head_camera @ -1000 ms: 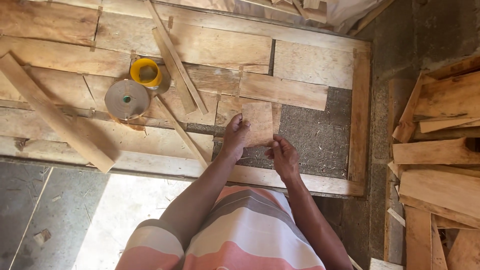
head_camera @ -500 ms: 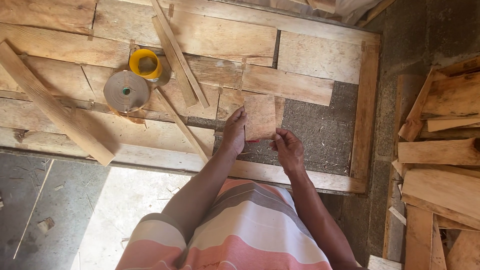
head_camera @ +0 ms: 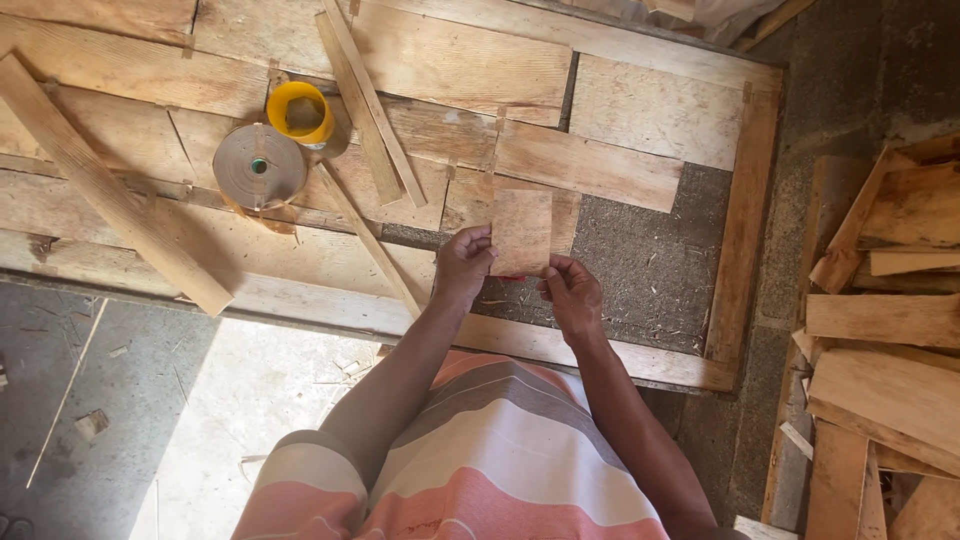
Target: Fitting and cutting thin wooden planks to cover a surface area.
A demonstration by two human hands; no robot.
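The left hand pinches the lower left edge of a small rectangular wood piece; the right hand pinches its lower right corner; the piece rises from both grips, long axis pointing away from the person, over the gap among the floor's planks; both hands sit equally near.

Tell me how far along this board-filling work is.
Done: most of the wooden frame is already covered with flat boards. In hand: the left hand and right hand hold a small square wood piece over the panel. Left: a bare grey patch beside it still shows, uncovered.
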